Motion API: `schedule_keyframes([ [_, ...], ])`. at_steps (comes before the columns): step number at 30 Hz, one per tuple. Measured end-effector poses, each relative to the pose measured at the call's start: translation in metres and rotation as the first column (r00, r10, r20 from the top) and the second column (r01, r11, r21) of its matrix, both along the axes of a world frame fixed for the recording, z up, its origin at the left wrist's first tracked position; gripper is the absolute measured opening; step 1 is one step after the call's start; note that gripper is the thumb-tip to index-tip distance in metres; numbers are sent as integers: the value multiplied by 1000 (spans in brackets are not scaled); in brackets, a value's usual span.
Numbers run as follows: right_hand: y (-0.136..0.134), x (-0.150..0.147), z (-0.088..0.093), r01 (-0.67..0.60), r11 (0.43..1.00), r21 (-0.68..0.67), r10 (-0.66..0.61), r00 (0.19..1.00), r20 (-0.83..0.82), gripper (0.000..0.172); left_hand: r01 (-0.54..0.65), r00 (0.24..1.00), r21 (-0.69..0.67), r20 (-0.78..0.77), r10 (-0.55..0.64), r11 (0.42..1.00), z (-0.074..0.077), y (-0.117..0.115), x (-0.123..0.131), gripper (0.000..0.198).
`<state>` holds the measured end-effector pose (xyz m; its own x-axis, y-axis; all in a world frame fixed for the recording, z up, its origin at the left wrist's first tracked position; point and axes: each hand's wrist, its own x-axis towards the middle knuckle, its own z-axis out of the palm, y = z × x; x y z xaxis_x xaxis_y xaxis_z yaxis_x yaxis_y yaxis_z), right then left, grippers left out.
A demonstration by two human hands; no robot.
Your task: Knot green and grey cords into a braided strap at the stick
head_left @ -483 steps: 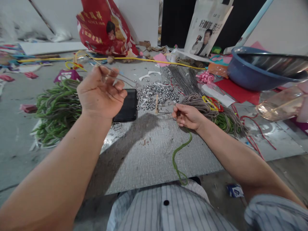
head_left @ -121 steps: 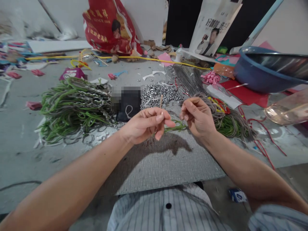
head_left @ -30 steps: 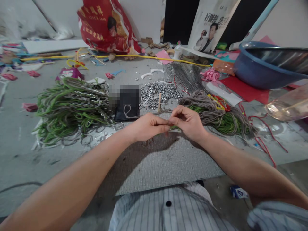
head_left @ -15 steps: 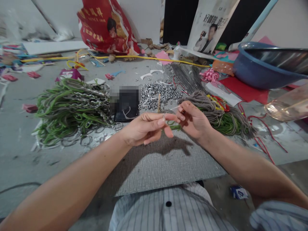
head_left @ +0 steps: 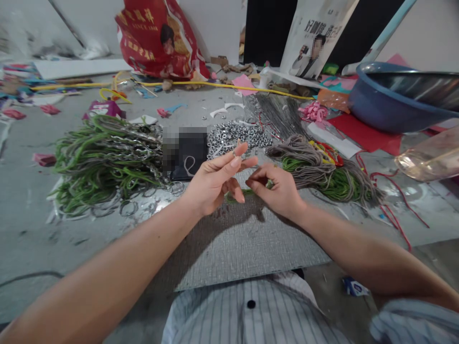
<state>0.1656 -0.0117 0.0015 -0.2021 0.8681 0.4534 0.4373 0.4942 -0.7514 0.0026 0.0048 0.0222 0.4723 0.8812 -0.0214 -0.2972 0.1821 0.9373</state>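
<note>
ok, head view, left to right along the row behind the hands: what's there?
Green cord pile → black phone → pile of nuts → grey and green cord bundle → blue basin.

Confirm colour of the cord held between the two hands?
Green. The cord, at the fingertips of the right hand, shows best in the head view.

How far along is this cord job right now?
Done, it seems: the pile of green and grey cords with metal rings, on the left. In hand: one green cord pinched between left hand and right hand. Left: the bare cord bundle and heap of nuts.
</note>
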Motion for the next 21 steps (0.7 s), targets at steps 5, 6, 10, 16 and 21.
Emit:
schedule_keyframes([
  [5,-2,1,-4,-73,996,45,65,985,161,6,-56,991,61,-120,63,997,-2,1,1,44],
  [6,-2,2,-4,-94,994,51,84,982,171,7,-57,990,54,-125,63,997,-1,1,0,44],
  [10,2,4,-5,-110,986,122,86,979,187,8,-9,992,14,-126,11,1000,0,0,1,44],
  [16,3,8,-4,7,950,312,-69,980,187,11,51,990,-5,-128,-51,999,1,-3,2,45],
  [21,3,8,0,-8,954,300,-18,996,82,48,93,984,24,-152,-88,995,-1,-2,1,40],
])
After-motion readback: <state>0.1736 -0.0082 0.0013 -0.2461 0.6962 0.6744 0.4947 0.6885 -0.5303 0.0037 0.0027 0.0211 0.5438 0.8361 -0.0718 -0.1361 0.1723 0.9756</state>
